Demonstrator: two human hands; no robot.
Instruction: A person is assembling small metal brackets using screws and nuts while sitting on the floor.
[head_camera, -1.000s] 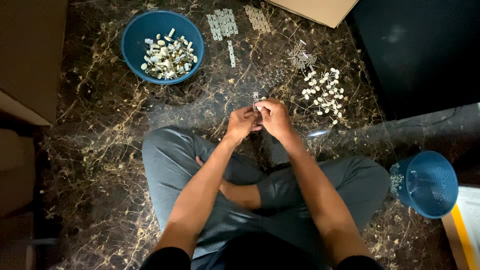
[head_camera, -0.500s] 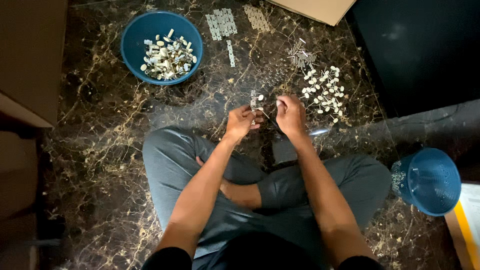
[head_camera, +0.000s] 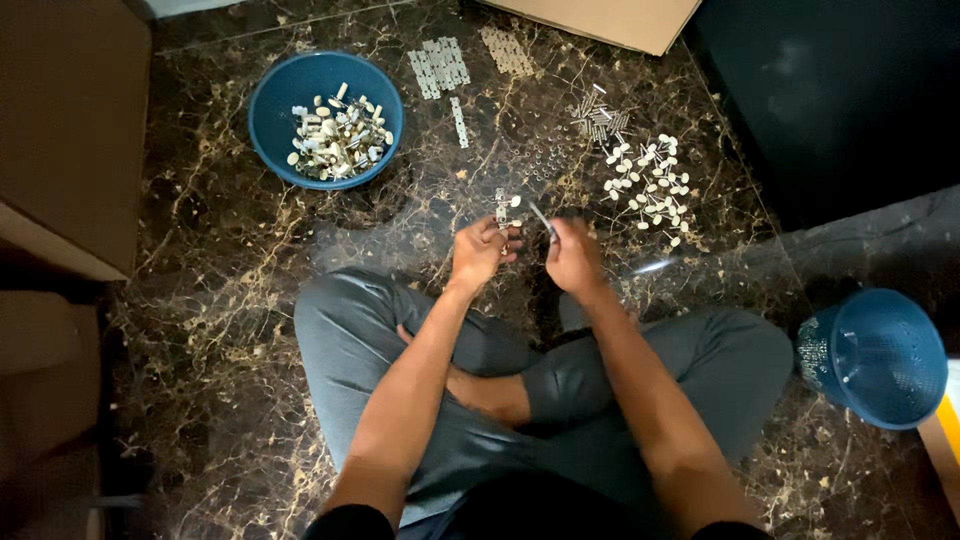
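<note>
Left hand (head_camera: 482, 252) pinching small white-capped metal part (head_camera: 506, 206); right hand (head_camera: 572, 255) gripping thin metal pin (head_camera: 541, 219), slanting up-left toward it, mid-frame.

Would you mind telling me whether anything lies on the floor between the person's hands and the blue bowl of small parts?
Nothing visible does: bare marble floor separates the left hand from the blue bowl; the metal strips lie beyond that line.

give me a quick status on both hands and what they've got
Left hand pinching a small white-capped part. Right hand gripping a thin metal pin. Hands apart, nothing between them.
</note>
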